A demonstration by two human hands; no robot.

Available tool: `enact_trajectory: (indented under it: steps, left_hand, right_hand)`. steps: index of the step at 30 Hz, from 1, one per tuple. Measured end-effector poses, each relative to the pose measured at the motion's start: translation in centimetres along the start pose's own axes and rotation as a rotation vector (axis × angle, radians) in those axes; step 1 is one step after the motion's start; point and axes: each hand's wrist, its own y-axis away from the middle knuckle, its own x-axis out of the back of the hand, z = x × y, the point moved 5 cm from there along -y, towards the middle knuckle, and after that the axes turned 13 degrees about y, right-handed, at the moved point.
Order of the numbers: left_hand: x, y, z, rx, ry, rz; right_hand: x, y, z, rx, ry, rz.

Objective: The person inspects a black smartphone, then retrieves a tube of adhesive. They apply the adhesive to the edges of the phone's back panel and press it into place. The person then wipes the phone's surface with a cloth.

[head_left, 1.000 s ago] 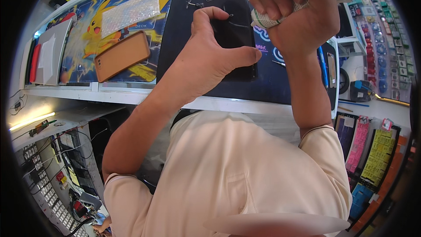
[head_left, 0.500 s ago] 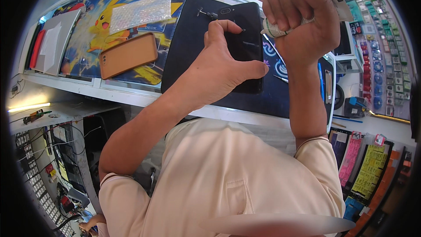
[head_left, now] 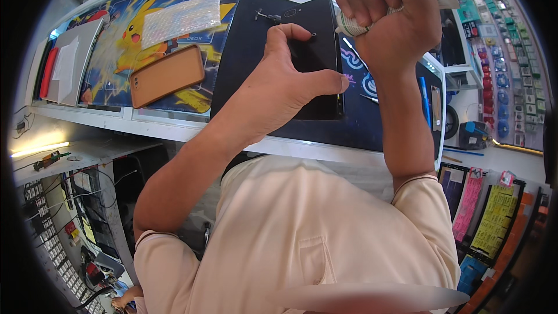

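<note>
My left hand [head_left: 282,75] is curled over a black phone [head_left: 318,52] lying on a dark pad, index finger bent onto its back and thumb at the right edge. A small black-and-metal tool [head_left: 271,17] sits near its top left. My right hand [head_left: 395,23], raised beside the phone's upper right, is closed around a white tube [head_left: 346,27] with fine printing, its nozzle pointing left. Thin tools [head_left: 370,97] and blue pens [head_left: 424,102] lie right of the phone. Whether the nozzle touches anything is unclear.
The counter [head_left: 174,128] holds a patterned mat [head_left: 107,75], bubble wrap [head_left: 180,17], a tan phone case [head_left: 167,75] and stacked folders [head_left: 68,67] at left. Parts racks [head_left: 491,215] line the right; a cluttered lower shelf [head_left: 87,151] is at left. Part of another person [head_left: 122,302] shows at lower left.
The view has shifted slightly back and forth over the counter. Both hands keep nearly the same pose, left on the phone and right gripping the tube.
</note>
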Motion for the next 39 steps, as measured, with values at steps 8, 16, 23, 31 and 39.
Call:
enact_trajectory:
  steps: [8,16,23,31,39]
  left_hand:
    - [-0.37,-0.02,0.43,-0.015,-0.017,-0.033]
    - [-0.44,-0.01,0.61,-0.015,-0.053,-0.02]
    - [-0.41,-0.36,0.16,0.027,0.073,-0.057]
    - [-0.28,-0.68,-0.09,0.007,0.136,-0.073]
    - [-0.22,-0.17,-0.04,0.06,0.093,-0.043]
  right_hand:
    - [0.22,0.12,-0.43,0.04,-0.037,-0.061]
    - [0.43,-0.12,-0.32,0.116,-0.059,-0.042]
    - [0.55,-0.32,-0.28,0.175,-0.06,-0.034]
    - [0.55,-0.54,-0.07,0.146,-0.069,-0.006]
    - [0.63,-0.46,-0.62,0.166,-0.06,-0.011]
